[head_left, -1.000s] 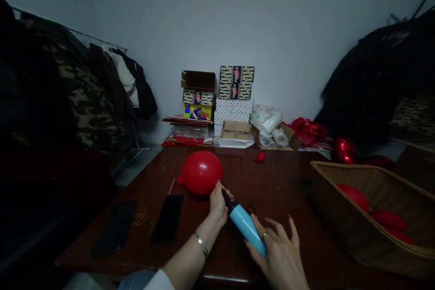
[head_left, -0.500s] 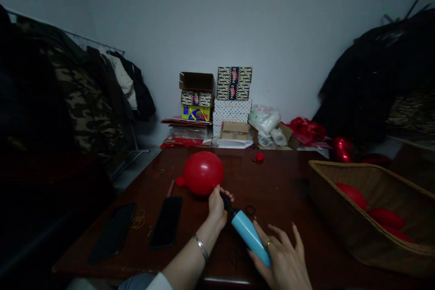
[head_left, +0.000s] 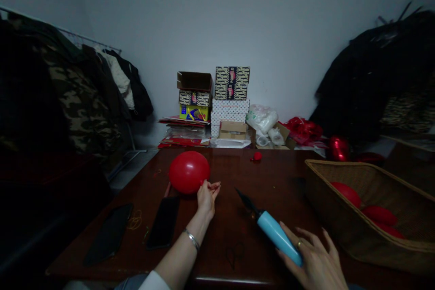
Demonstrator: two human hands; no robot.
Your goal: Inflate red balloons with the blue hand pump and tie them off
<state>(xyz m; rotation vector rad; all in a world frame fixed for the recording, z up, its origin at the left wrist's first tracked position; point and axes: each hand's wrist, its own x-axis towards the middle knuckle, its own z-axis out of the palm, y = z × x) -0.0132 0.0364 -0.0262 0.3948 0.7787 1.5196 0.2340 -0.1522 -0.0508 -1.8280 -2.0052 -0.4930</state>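
Note:
My left hand pinches the neck of an inflated red balloon that rests on the dark wooden table. My right hand holds the rear of a light blue hand pump low over the table near its front edge, with the fingers partly spread. The pump's black nozzle points up and left and stands apart from the balloon.
Two dark phones and a yellow rubber band lie at the left. A wicker basket with red balloons stands at the right. A small red balloon, stacked boxes and hanging coats are beyond.
The balloon has come off the pump nozzle. My left hand moved left with the balloon's neck, and my right hand drew the pump back to the right.

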